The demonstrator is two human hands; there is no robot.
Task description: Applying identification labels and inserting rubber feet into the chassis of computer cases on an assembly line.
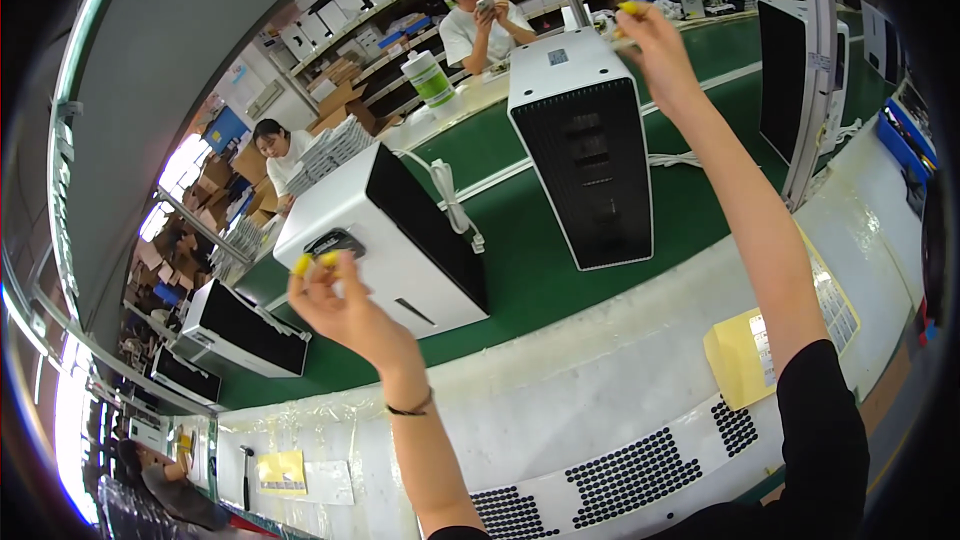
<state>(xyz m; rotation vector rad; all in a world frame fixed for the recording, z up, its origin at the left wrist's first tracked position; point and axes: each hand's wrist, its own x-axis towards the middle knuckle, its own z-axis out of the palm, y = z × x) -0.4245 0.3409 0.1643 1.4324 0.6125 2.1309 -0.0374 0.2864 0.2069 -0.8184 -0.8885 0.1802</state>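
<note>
My left hand (350, 315) is raised in front of a white appliance with a black side panel (385, 245), near the dark oval part on its white face. Its fingers are loosely bent and apart, with yellow covers on some fingertips; I see nothing in them. Farther right and higher, my right hand (660, 55) is beside the top of a second white appliance (575, 65), whose black grille side faces me. The fingers of that hand, also with yellow tips, are curled together; whatever they may pinch is too small to make out.
Both appliances stand on a green conveyor belt (530, 305), with more units left and right. On the near white bench lie sheets of round black pads (635, 475), a yellow sheet (735, 355) and a hammer (246, 480). A metal post (815, 90) rises at right. Several people sit across.
</note>
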